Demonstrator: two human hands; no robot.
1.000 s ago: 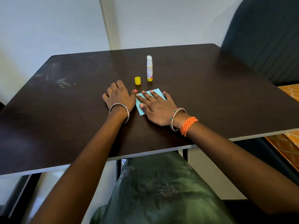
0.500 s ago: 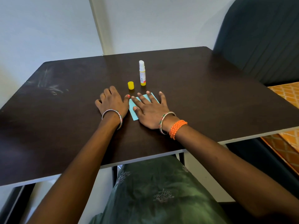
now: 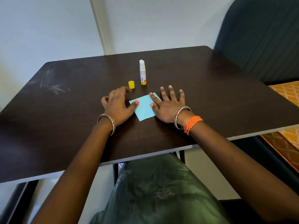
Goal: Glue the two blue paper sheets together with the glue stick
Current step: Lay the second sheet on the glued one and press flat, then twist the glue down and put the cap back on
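A light blue square of paper (image 3: 144,109) lies flat near the middle of a dark brown table (image 3: 218,94), turned so its corners point roughly toward 1, 4, 7 and 10 o'clock. It reads as a single sheet; whether a second sheet lies beneath it cannot be told. At 12 o'clock from the paper, a little apart, the glue stick (image 3: 142,72) stands upright with its white tip bare and a yellow band at its base. Its small yellow cap (image 3: 131,84) stands just beside it, at its 8 o'clock.

The left hand (image 3: 117,105) rests palm down at 9 o'clock of the paper, fingers loosely curled, with only the thumb tip touching the paper's left corner. The right hand (image 3: 168,106) lies flat at 3 o'clock, fingers spread wide; its index finger and thumb press on the paper's right side while the other fingers rest on the bare table. Neither hand grips anything. Each wrist wears a beaded bangle, and the right also has an orange braided band (image 3: 192,124).
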